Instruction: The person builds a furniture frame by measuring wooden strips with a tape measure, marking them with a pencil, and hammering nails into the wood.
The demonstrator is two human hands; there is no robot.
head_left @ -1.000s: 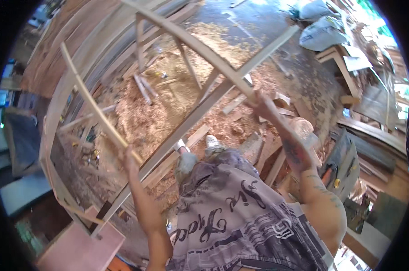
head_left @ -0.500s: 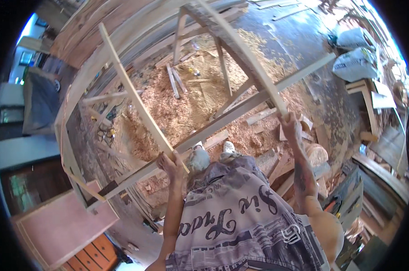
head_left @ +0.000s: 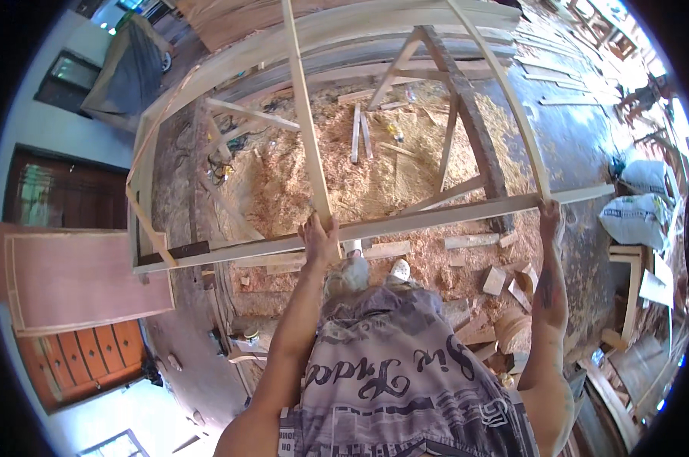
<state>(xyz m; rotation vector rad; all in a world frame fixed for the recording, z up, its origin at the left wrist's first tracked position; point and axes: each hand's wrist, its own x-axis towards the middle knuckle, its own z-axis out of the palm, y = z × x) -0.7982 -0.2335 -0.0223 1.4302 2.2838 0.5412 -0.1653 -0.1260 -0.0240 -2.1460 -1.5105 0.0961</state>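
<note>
A large wooden frame lies across in front of me, its near rail (head_left: 443,215) running from left to right. My left hand (head_left: 319,238) is closed round the near end of a pale wooden slat (head_left: 305,129), which crosses over the near rail and reaches away to the far side. Farther right, my right hand (head_left: 551,221) grips the near end of a second slat (head_left: 512,95), also at the near rail. Under the frame stands a wooden sawhorse (head_left: 466,122). A thin bent strip (head_left: 140,204) hangs at the frame's left end.
Wood shavings (head_left: 283,171) and offcuts (head_left: 472,241) cover the floor under the frame and around my feet. White sacks (head_left: 640,221) sit at the right, near stacked boards (head_left: 622,404). At the left are a pinkish panel (head_left: 89,280) and an orange drawer unit (head_left: 93,354).
The view has turned, and the frame now lies more level across it. The right slat, earlier over the sawhorse's beam, is now to its right. Both hands keep hold of their slats.
</note>
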